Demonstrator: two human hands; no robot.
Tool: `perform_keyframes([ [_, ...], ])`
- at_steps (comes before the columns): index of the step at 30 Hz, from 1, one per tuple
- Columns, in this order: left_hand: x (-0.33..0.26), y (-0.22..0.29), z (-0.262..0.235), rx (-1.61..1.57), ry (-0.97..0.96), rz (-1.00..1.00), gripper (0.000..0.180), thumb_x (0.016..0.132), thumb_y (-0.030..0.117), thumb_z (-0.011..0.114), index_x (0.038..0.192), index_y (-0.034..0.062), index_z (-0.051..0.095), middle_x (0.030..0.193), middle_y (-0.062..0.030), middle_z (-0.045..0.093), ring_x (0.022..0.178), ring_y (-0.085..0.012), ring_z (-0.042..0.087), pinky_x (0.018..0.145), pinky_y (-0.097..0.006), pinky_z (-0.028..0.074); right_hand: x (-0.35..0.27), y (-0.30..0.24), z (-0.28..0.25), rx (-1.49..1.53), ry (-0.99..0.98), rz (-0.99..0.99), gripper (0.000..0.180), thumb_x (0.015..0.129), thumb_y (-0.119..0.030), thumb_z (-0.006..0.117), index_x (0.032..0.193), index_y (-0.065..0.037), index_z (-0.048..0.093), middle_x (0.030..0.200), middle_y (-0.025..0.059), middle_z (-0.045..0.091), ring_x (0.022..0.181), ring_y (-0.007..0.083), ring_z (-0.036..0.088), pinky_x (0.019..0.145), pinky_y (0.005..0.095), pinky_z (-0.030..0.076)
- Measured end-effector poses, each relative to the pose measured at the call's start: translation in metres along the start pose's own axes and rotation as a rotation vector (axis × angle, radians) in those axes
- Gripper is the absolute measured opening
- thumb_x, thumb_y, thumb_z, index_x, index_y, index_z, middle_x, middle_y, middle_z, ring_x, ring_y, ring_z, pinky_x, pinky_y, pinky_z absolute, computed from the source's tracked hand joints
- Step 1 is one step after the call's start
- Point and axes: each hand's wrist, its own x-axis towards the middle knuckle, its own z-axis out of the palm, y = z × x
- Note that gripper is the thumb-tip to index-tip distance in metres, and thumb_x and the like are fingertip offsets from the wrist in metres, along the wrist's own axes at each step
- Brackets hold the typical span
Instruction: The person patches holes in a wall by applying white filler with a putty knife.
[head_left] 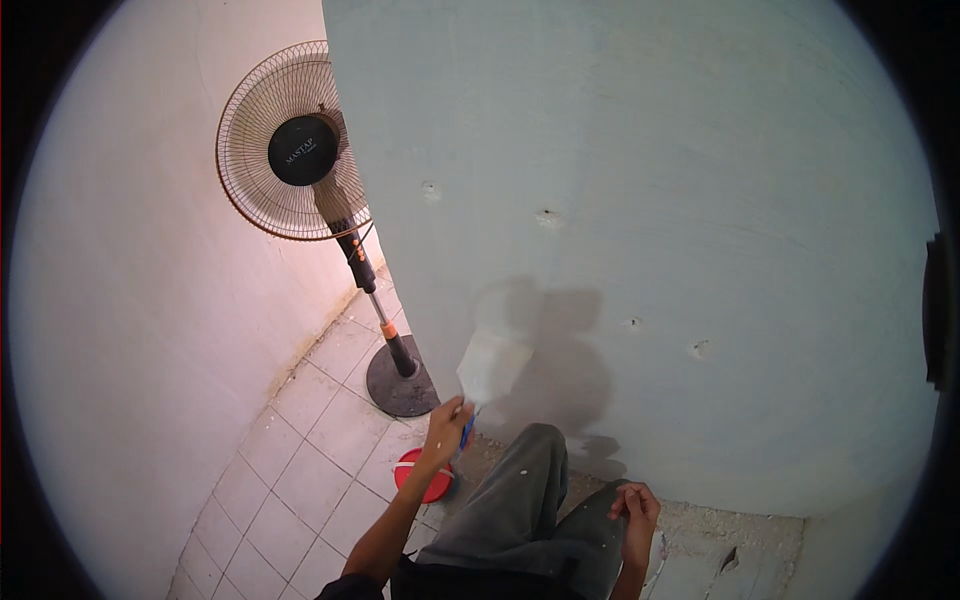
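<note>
My left hand (pixel 447 430) is closed round the blue handle (pixel 467 430) of a putty knife. Its broad, pale blade (pixel 492 365) lies up against the grey-green wall (pixel 760 240), and its outline partly blends into the painted surface. By my right knee, my right hand (pixel 636 505) has its fingers loosely bent and apart, and nothing shows in them. Below my left hand, a red bucket (pixel 408 470) with a white handle stands on the tiles, partly covered by my wrist. Several small rough patches, one of them a pale filled spot (pixel 548 216), mark the wall.
A pedestal fan (pixel 303 150) stands to the left, partly behind the wall's edge, on a round black base (pixel 400 385). White floor tiles (pixel 310 450) run along a pale side wall (pixel 130 270). A dark object (pixel 934 310) sits at the far right rim.
</note>
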Motion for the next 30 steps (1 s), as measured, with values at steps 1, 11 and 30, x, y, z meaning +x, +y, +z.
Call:
perform_keyframes([
  [1,-0.001,0.003,-0.002,-0.005,-0.001,-0.001,0.028,0.098,0.025,0.05,0.079,0.0041,0.052,0.051,-0.0032,0.049,0.039,-0.0117,0.047,0.036,-0.027,0.035,-0.001,0.0,0.001,0.002,0.017,0.001,0.023,0.097,-0.021,0.051,0.089,-0.003,0.061,0.065,0.0025,0.053,0.055,0.0106,0.05,0.053,0.0259,0.045],
  [11,0.018,0.233,-0.012,0.021,0.165,0.501,0.032,0.098,0.029,0.05,0.089,-0.0009,0.056,0.052,-0.0024,0.048,0.041,-0.0064,0.043,0.038,-0.023,0.033,0.006,-0.008,0.008,-0.014,-0.025,0.014,0.021,0.097,-0.018,0.051,0.091,-0.002,0.062,0.067,0.003,0.055,0.059,0.0108,0.051,0.056,0.0248,0.044],
  [30,-0.002,-0.087,-0.008,0.276,0.196,0.055,0.027,0.092,0.022,0.055,0.082,-0.0033,0.058,0.049,-0.0112,0.05,0.045,-0.0206,0.053,0.049,-0.037,0.039,0.007,-0.001,0.009,-0.062,0.002,0.03,0.023,0.098,-0.021,0.05,0.09,-0.002,0.061,0.067,0.003,0.054,0.058,0.0109,0.051,0.055,0.0254,0.045],
])
